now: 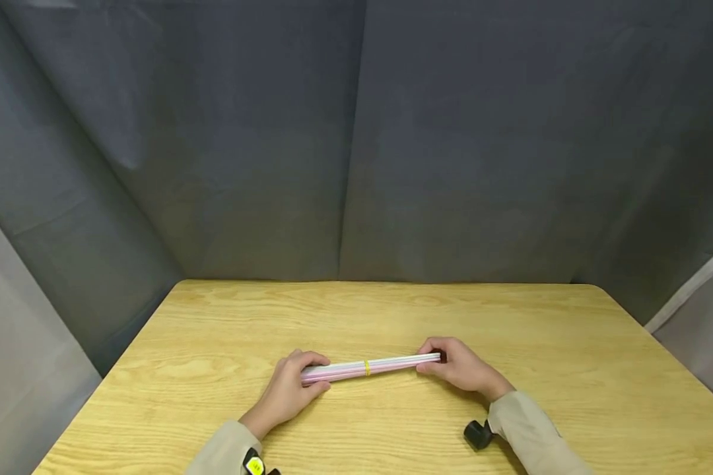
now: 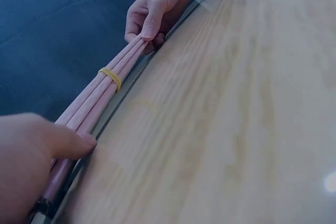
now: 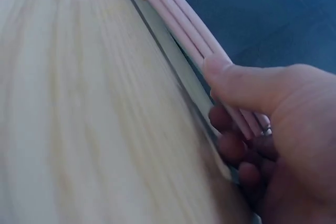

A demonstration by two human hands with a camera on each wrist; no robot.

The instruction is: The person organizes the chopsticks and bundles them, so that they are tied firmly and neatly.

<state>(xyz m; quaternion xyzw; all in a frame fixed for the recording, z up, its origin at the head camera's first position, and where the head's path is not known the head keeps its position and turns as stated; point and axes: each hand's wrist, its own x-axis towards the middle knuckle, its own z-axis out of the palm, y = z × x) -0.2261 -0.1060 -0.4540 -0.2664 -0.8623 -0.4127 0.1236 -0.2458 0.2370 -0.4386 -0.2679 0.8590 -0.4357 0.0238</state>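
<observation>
A bundle of slim pink and white sticks (image 1: 344, 371) spans the space between my two hands, over the middle of the table. Around its middle runs a yellow rubber band (image 1: 367, 367). My left hand (image 1: 288, 390) grips the left end, with the thumb on the near side. At the opposite end, my right hand (image 1: 462, 367) pinches the sticks between thumb and fingers. The left wrist view shows the sticks (image 2: 86, 103) lying side by side. In the right wrist view, the curled fingers of my right hand (image 3: 302, 114) partly cover their end.
A light wood-grain table (image 1: 392, 429) lies beneath both hands. Dark grey curtains (image 1: 463, 145) hang behind it and along its sides. Each forearm wears a beige sleeve, and a small black device (image 1: 478, 435) sits at the right wrist.
</observation>
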